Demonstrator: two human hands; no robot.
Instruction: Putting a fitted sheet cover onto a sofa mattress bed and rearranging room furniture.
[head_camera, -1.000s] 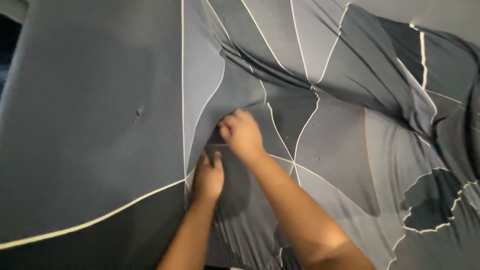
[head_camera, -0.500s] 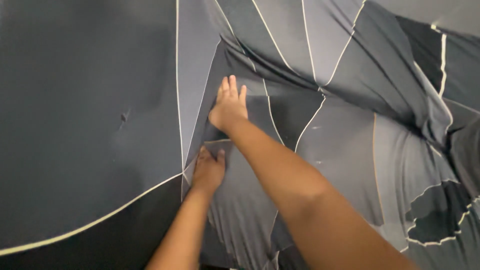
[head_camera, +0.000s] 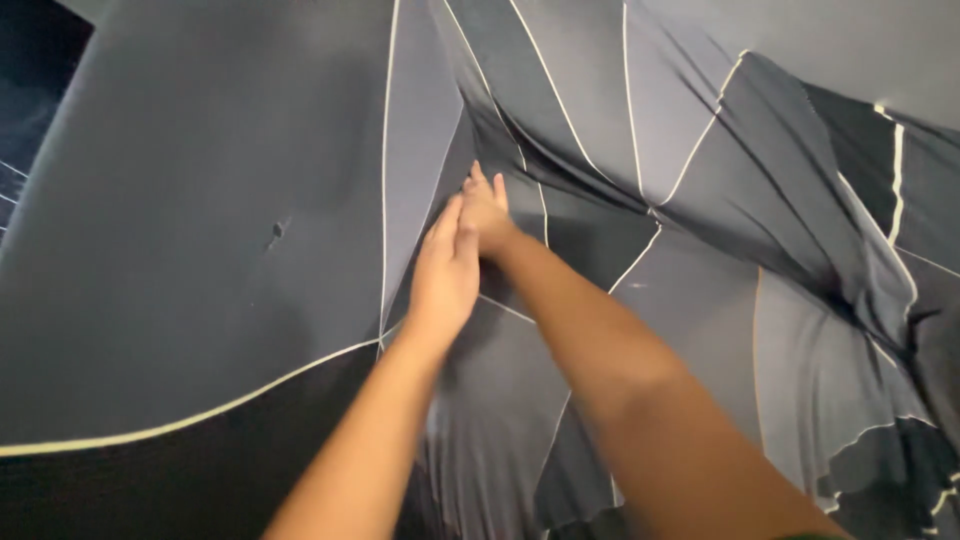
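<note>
Grip state: both hands flat, fingers extended and together, holding nothing. Left hand (head_camera: 447, 272) pressed palm-down on the grey sheet (head_camera: 200, 230), fingertips pointing to 12 o'clock. Right hand (head_camera: 487, 215) laid just beside it at 1 o'clock, touching the left hand's fingers, also flat on the fabric. Sheet located directly under both palms and spread outward in all directions. Cream lines (head_camera: 385, 150) crossing the fabric: one running straight up at 11 o'clock from the left hand, one curving away toward 8 o'clock. Smooth, taut cloth at 9 o'clock, with a small dark mark (head_camera: 276, 232) on it. Bunched folds (head_camera: 560, 160) at 1 to 2 o'clock from the right hand. Loose, rumpled fabric (head_camera: 860, 330) well apart at 3 to 4 o'clock.
</note>
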